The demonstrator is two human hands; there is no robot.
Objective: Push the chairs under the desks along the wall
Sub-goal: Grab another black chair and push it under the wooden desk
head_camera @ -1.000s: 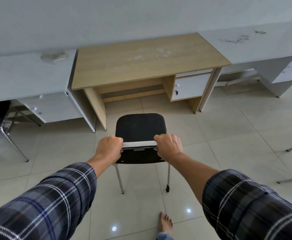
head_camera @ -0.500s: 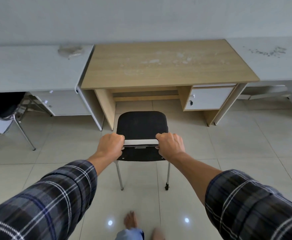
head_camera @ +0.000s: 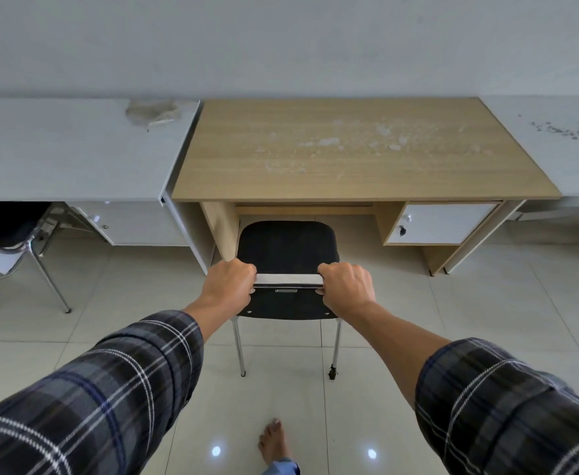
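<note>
**Item 1.** Black fabric-padded chair on chrome tube legs (head_camera: 286, 246). It stood square before the knee opening of the light-wood counter with a white drawer front (head_camera: 350, 156). The seat front was at the mouth of the opening and the rear legs were out on the pale tiled floor (head_camera: 452, 303), so the chair was not yet tucked in. It was centred between the side panel and the drawer unit, apparently so the legs would clear both.

**Item 2.** Left hand (head_camera: 229, 284) and right hand (head_camera: 346, 286). The fingers were curled over the top edge of the backrest, one hand at each corner, both gripping it with arms extended. The paired corner hold was judged to keep the chair straight under a forward push.

**Item 3.** Grey-white laminate counter (head_camera: 68, 149), adjoining on the left. A second chrome-legged chair (head_camera: 24, 248) sat partly beneath it.

**Item 4.** Bare foot (head_camera: 274, 440). It was planted on the floor behind the chair, presumably mid-step.
</note>
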